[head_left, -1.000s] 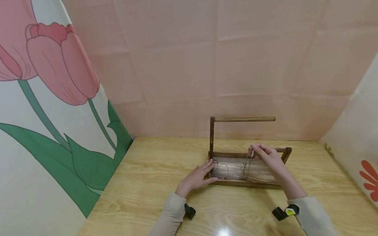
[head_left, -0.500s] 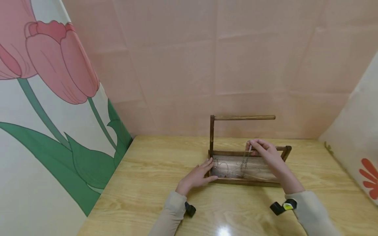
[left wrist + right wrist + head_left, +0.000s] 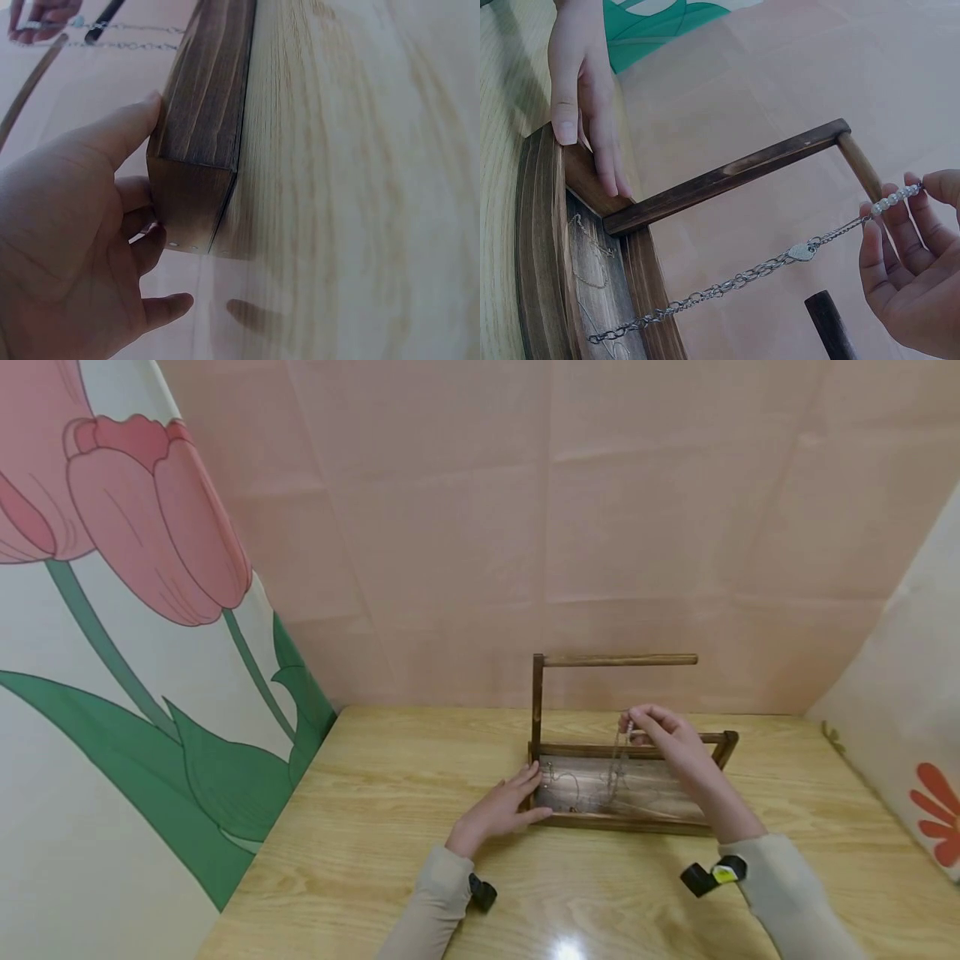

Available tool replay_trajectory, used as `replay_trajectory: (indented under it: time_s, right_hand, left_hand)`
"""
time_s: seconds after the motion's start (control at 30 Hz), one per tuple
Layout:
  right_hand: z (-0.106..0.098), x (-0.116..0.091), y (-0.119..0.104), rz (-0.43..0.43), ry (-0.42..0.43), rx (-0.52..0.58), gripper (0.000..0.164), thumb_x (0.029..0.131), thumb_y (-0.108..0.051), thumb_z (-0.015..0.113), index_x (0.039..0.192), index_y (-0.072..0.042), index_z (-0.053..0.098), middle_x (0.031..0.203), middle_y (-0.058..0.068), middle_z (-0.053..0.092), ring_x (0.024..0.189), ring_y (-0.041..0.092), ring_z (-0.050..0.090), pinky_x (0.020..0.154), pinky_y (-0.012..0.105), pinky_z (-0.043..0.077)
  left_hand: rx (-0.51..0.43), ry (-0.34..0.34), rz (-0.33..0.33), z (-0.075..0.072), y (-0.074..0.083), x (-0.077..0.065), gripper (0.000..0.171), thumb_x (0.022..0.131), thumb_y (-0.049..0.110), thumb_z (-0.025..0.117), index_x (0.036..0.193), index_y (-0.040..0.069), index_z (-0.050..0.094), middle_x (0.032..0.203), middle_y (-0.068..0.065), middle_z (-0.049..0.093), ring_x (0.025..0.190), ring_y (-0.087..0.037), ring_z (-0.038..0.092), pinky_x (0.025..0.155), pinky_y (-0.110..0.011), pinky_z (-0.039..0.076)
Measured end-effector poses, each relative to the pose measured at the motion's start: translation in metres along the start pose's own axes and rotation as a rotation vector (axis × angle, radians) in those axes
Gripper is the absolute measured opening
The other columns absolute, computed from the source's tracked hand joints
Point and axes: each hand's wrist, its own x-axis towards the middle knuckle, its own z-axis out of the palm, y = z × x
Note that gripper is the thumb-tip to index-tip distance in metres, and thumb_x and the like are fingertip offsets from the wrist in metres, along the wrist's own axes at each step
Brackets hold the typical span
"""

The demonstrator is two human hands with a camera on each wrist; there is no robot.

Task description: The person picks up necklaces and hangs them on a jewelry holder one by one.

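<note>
A silver chain necklace [image 3: 742, 279] hangs doubled from my right hand [image 3: 667, 739]. Thumb and fingertips pinch it at a row of white pearl beads [image 3: 896, 199], above the wooden box [image 3: 630, 824]. Partway down the strand is a heart-shaped charm [image 3: 802, 252]; the lower end reaches into the box. My left hand [image 3: 498, 810] rests against the box's left end, thumb at the front wall and the other fingers extended along the end wall. Another thin chain [image 3: 589, 255] lies inside the box near that end.
A dark wooden post [image 3: 537, 702] rises at the box's left back, with a round rod [image 3: 622, 660] running right from its top. A lower post [image 3: 727, 750] stands at the right end. The table [image 3: 360, 793] meets a pink cloth backdrop [image 3: 435, 568] behind.
My right hand has risen slightly and shifted left, lifting the necklace, so more of its strand hangs over the box. The left hand has stayed at the box's left end.
</note>
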Motion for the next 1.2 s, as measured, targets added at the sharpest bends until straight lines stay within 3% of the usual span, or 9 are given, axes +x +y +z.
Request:
replay_trajectory:
  time_s: [0.13, 0.5, 0.73, 1.2]
  right_hand:
    - [0.0, 0.002, -0.004, -0.01, -0.004, 0.01, 0.045, 0.097, -0.036, 0.045, 0.109, 0.005, 0.055, 0.1, 0.008, 0.06, 0.096, 0.023, 0.055, 0.074, 0.027, 0.052]
    - [-0.005, 0.009, -0.006, -0.006, 0.02, 0.025, 0.041, 0.099, -0.03, 0.043, 0.112, 0.007, 0.053, 0.103, 0.012, 0.058, 0.095, 0.016, 0.056, 0.071, 0.028, 0.053]
    - [-0.006, 0.016, -0.014, -0.038, 0.029, 0.033, 0.031, 0.098, -0.03, 0.046, 0.112, -0.004, 0.056, 0.1, 0.0, 0.062, 0.093, 0.012, 0.058, 0.072, 0.024, 0.053]
    - [-0.006, 0.021, -0.022, -0.07, 0.023, 0.024, 0.032, 0.097, -0.031, 0.047, 0.111, -0.003, 0.056, 0.099, -0.003, 0.063, 0.093, 0.017, 0.059, 0.069, 0.023, 0.053]
  left_hand:
    - [-0.016, -0.014, -0.006, 0.0, 0.0, 0.0, 0.076, 0.092, 0.06, 0.037, 0.149, 0.014, 0.019, 0.157, 0.003, 0.005, 0.143, -0.018, 0.012, 0.113, -0.05, 0.017]
    - [-0.02, -0.019, -0.004, -0.002, 0.002, 0.001, 0.075, 0.092, 0.059, 0.038, 0.149, 0.013, 0.019, 0.157, 0.002, 0.005, 0.143, -0.018, 0.011, 0.113, -0.051, 0.018]
    - [-0.026, -0.016, -0.015, -0.002, 0.002, 0.0, 0.075, 0.092, 0.058, 0.04, 0.149, 0.014, 0.02, 0.157, 0.001, 0.007, 0.143, -0.017, 0.012, 0.112, -0.051, 0.019]
    - [-0.033, -0.023, -0.011, -0.001, 0.0, 0.001, 0.074, 0.093, 0.058, 0.039, 0.149, 0.014, 0.019, 0.157, 0.002, 0.006, 0.142, -0.016, 0.012, 0.113, -0.05, 0.018]
